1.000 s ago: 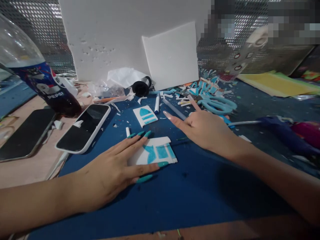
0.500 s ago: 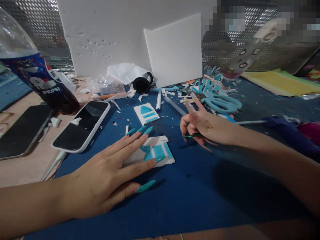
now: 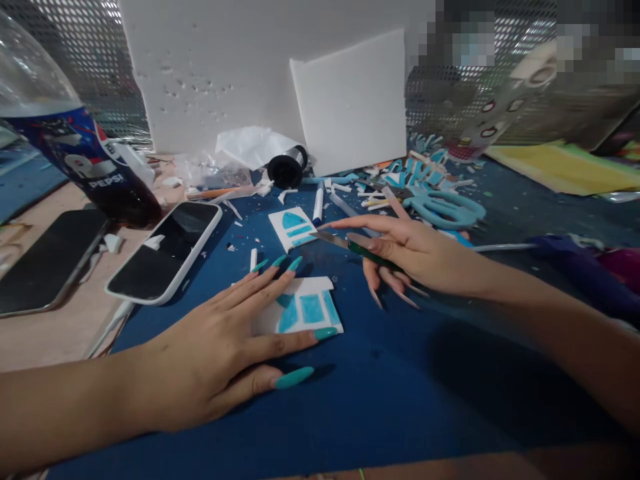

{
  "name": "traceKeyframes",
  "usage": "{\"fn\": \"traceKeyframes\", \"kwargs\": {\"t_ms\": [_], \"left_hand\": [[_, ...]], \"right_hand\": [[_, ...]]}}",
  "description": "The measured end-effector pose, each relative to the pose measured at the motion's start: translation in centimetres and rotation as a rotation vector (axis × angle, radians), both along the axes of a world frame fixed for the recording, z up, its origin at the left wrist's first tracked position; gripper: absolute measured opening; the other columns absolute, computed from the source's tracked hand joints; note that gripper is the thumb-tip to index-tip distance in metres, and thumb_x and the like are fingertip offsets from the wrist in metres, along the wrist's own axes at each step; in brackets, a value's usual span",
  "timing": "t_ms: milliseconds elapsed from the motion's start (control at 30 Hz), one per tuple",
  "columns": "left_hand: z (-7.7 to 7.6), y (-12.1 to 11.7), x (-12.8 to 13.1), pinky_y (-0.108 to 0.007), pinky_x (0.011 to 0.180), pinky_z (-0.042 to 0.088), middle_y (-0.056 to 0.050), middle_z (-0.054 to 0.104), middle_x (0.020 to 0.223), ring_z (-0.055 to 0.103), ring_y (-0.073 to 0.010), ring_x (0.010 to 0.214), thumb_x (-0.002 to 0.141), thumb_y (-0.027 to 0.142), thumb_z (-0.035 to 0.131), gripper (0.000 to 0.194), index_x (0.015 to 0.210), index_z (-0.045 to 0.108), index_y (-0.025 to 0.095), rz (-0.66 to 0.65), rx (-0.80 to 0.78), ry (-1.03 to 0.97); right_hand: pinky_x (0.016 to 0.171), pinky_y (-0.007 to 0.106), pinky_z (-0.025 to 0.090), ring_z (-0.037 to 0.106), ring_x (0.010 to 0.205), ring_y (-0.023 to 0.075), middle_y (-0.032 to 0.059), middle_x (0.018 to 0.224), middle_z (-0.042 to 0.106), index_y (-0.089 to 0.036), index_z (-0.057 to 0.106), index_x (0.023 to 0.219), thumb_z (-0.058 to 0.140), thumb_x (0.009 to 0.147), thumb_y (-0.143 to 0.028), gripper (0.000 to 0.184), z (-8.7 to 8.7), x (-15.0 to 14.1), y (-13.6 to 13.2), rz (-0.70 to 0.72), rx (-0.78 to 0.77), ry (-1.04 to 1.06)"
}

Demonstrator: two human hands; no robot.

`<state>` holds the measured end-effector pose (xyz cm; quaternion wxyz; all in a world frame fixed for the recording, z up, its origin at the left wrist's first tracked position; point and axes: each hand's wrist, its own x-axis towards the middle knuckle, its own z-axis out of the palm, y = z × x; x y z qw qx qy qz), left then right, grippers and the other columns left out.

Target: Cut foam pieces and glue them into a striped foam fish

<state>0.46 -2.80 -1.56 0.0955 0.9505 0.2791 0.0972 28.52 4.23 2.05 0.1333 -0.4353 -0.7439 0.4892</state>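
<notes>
My left hand point(image 3: 215, 340), with long teal nails, lies flat with fingers spread. It presses a white foam-like piece point(image 3: 313, 309) with blue painted shapes against the blue mat point(image 3: 350, 407); part of that piece is hidden under the palm. My right hand point(image 3: 430, 260) grips a craft knife point(image 3: 364, 252) with a dark green handle, its pale blade pointing left. The blade tip hangs by a smaller white piece point(image 3: 279, 223) bearing blue shapes; whether they touch I cannot tell. A thin white strip point(image 3: 254, 259) stands out beyond my left fingertips.
A Pepsi bottle point(image 3: 90, 167) and two phones, one black point(image 3: 50, 260) and one white-cased point(image 3: 167, 253), are at left. Behind lie a black-ended spool point(image 3: 287, 171), a marker point(image 3: 318, 203), blue-handled scissors point(image 3: 447, 208) and scraps. White foam boards point(image 3: 355, 107) lean upright at the back.
My right hand has turned over and brought the craft knife into view, its blade now pointing left. My left hand stays on the painted piece, its thumb spread wider than at first.
</notes>
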Motion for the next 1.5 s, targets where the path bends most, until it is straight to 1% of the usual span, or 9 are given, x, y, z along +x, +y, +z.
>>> {"fn": "traceKeyframes", "kwargs": {"t_ms": [167, 400, 500, 600, 800, 933, 1100, 1200, 1500], "left_hand": [[0.0, 0.3, -0.2, -0.058, 0.105, 0.032, -0.007, 0.010, 0.156, 0.019, -0.0374, 0.139, 0.095, 0.035, 0.042, 0.047, 0.141, 0.034, 0.036, -0.067, -0.007, 0.029], [-0.2, 0.0, -0.2, -0.052, 0.109, 0.029, -0.005, 0.016, 0.155, 0.021, -0.0313, 0.140, 0.095, 0.032, 0.041, 0.042, 0.137, 0.041, 0.035, -0.043, 0.034, -0.035], [0.0, -0.2, 0.0, -0.059, 0.108, 0.024, -0.005, 0.016, 0.155, 0.020, -0.0341, 0.140, 0.095, 0.035, 0.043, 0.043, 0.137, 0.039, 0.039, -0.001, 0.019, -0.023], [0.4, 0.2, 0.3, -0.064, 0.105, 0.023, -0.006, 0.006, 0.156, 0.015, -0.0397, 0.139, 0.092, 0.039, 0.047, 0.047, 0.138, 0.037, 0.040, -0.038, -0.033, 0.030], [0.9, 0.8, 0.1, -0.064, 0.105, 0.024, -0.009, -0.006, 0.156, 0.006, -0.0415, 0.139, 0.089, 0.040, 0.051, 0.055, 0.141, 0.032, 0.037, -0.117, -0.100, 0.059], [0.9, 0.8, -0.1, -0.064, 0.107, 0.021, -0.008, -0.007, 0.155, 0.007, -0.0413, 0.139, 0.088, 0.040, 0.053, 0.056, 0.141, 0.034, 0.035, -0.123, -0.116, 0.055], [1.0, 1.0, -0.1, -0.064, 0.107, 0.021, -0.007, -0.005, 0.155, 0.010, -0.0419, 0.138, 0.089, 0.039, 0.053, 0.055, 0.141, 0.034, 0.036, -0.126, -0.140, 0.043], [0.9, 1.0, -0.1, -0.065, 0.106, 0.022, -0.007, -0.006, 0.155, 0.009, -0.0420, 0.138, 0.089, 0.038, 0.053, 0.055, 0.141, 0.034, 0.036, -0.122, -0.131, 0.038], [0.7, 1.0, -0.1, -0.065, 0.105, 0.023, -0.005, -0.004, 0.156, 0.013, -0.0428, 0.137, 0.088, 0.039, 0.054, 0.054, 0.139, 0.037, 0.037, -0.107, -0.146, 0.020]], "right_hand": [[0.063, 0.032, 0.055, 0.051, 0.033, 0.0058, -0.0043, 0.066, 0.068, -0.034, 0.025, 0.146, 0.035, 0.097, -0.041, 0.051, -0.1, 0.0, -0.4, 0.011, 0.087, -0.041], [0.046, 0.024, 0.052, 0.050, 0.035, 0.0047, -0.0026, 0.067, 0.065, -0.030, 0.043, 0.138, 0.037, 0.095, -0.033, 0.043, -0.2, -0.1, -0.4, 0.052, 0.051, -0.056], [0.046, 0.024, 0.052, 0.052, 0.038, 0.0061, -0.0033, 0.067, 0.066, -0.032, 0.044, 0.137, 0.037, 0.094, -0.026, 0.044, 0.3, -0.1, -0.5, 0.119, 0.050, -0.112], [0.048, 0.026, 0.053, 0.057, 0.044, 0.0094, -0.0027, 0.067, 0.067, -0.031, 0.046, 0.136, 0.038, 0.092, -0.022, 0.046, 0.7, -0.2, -0.6, 0.186, 0.084, -0.166], [0.069, 0.028, 0.052, 0.063, 0.066, 0.0131, -0.0028, 0.063, 0.063, -0.029, 0.050, 0.133, 0.037, 0.090, -0.012, 0.048, 0.3, -0.2, -0.8, 0.326, 0.461, -0.218], [0.061, 0.024, 0.045, 0.058, 0.063, 0.0118, -0.0016, 0.069, 0.061, -0.031, 0.049, 0.134, 0.035, 0.089, -0.007, 0.053, 0.1, -0.1, -1.5, 0.404, 0.737, -0.364], [0.046, 0.021, 0.030, 0.048, 0.050, 0.0099, 0.0002, 0.069, 0.058, -0.026, 0.043, 0.138, 0.032, 0.080, 0.003, 0.065, -0.1, -0.1, -2.1, 0.522, 1.012, -0.500], [0.043, 0.022, 0.025, 0.044, 0.046, 0.0096, 0.0010, 0.069, 0.056, -0.024, 0.047, 0.136, 0.031, 0.077, 0.005, 0.068, -0.3, -0.1, -2.2, 0.564, 1.077, -0.552], [0.044, 0.023, 0.020, 0.040, 0.043, 0.0095, 0.0007, 0.068, 0.056, -0.024, 0.046, 0.135, 0.030, 0.072, 0.007, 0.072, -0.3, -0.2, -2.1, 0.588, 1.085, -0.576]]}}
